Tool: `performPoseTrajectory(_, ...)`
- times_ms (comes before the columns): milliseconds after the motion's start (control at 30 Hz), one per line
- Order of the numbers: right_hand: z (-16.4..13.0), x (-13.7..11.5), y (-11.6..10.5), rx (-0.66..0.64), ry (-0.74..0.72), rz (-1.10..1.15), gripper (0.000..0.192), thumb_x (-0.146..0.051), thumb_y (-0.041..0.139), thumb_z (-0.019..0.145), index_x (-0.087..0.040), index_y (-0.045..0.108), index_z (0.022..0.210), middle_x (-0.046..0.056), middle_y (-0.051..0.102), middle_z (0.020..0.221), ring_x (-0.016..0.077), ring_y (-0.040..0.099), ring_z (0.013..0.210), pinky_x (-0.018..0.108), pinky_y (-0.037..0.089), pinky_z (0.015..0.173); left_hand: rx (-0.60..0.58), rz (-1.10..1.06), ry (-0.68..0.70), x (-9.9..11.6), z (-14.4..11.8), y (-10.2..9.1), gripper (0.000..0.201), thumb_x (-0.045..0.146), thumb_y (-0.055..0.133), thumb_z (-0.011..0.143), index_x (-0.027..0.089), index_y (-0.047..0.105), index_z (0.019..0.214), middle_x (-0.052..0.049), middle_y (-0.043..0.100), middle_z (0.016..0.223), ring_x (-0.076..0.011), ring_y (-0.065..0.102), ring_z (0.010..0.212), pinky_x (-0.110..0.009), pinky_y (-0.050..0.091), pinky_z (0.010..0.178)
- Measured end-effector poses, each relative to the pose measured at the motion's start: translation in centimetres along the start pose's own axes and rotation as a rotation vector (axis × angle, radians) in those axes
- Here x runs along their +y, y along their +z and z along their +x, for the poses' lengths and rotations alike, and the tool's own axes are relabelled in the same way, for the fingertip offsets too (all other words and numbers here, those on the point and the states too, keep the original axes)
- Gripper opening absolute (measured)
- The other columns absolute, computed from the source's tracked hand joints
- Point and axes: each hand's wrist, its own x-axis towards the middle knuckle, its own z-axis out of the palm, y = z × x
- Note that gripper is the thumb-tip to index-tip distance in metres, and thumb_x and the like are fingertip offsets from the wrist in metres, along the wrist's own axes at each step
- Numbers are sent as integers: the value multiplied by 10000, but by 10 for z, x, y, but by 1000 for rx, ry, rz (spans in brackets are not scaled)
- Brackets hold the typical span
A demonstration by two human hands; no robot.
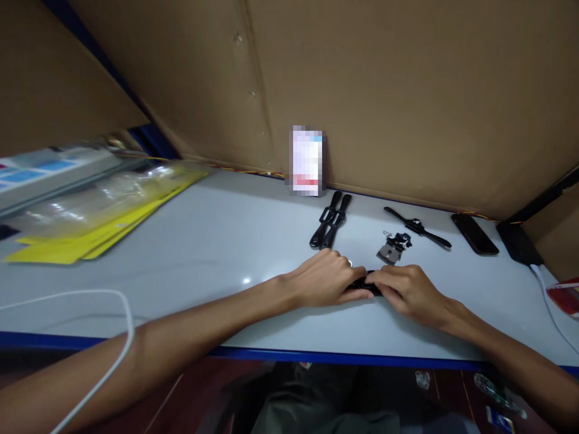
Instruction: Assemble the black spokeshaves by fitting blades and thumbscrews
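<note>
My left hand (326,280) is closed around one end of a black spokeshave (371,283), low over the white tabletop. From the other side, my right hand (409,292) pinches the same tool near its middle, so most of it is hidden by my fingers. Just beyond my hands lie several loose steel blades (389,253), with black cap pieces and small screws (400,241) beside them. Another spokeshave body (417,227) rests farther back at the right. Two more spokeshave bodies (335,224) lie side by side beyond my left hand.
A lit phone (307,161) leans on the cardboard wall (384,90). A dark phone (474,234) and a black device (519,244) with a white cable lie at right. Yellow sheets and clear plastic bags (99,199) cover the left. A white cable (129,313) crosses my left forearm.
</note>
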Motion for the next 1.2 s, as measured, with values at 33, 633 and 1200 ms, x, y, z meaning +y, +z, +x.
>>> performPoseTrajectory(33,-1,1,0,-3,-48,17,288,-139,432,976,-202,695,1075,47,724,892,144,617,723,278,396,653,-14,1,-2,0,-1,-1,567,633,395,1025,180,710,896,-50,633,577,-186,543,460,-354,274,504)
performPoseTrajectory(633,-5,9,-3,103,-136,-237,361,-124,400,952,-173,744,854,41,659,721,126,471,564,287,297,558,-42,72,1,1,0,-5,579,660,404,1010,183,707,888,-52,618,562,-191,558,465,-349,213,502)
performPoseTrajectory(1200,-4,9,-4,44,-257,-233,326,-88,430,923,-182,740,944,19,645,706,117,439,549,290,248,543,-13,56,26,-1,-1,-2,611,665,355,1022,176,674,843,-49,614,549,-178,523,438,-340,179,494)
